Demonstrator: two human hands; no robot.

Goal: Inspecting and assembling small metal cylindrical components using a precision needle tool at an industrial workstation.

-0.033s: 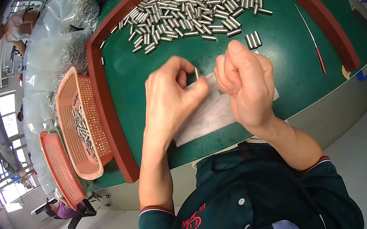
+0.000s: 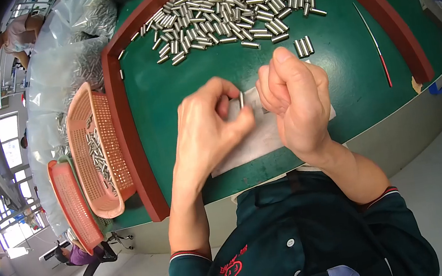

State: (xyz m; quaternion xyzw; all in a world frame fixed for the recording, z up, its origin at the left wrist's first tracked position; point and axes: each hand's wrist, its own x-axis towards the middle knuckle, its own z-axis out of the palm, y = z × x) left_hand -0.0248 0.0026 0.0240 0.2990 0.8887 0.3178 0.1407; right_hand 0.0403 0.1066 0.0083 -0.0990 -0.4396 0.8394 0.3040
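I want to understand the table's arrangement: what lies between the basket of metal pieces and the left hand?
The head view shows a dark red rail, then green tabletop, between the basket and the left hand.

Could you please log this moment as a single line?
left hand: pinching pin | right hand: closed, contents hidden | sheet: below hands | pin heap: beyond hands on green table

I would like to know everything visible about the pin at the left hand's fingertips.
The pin is slim, straight and silver, apparently shiny metal. The left hand holds it between thumb and bent fingers, nearly vertical in the picture, apart from the right hand. Whether it touches the cloth is unclear; its ends are too small to judge.
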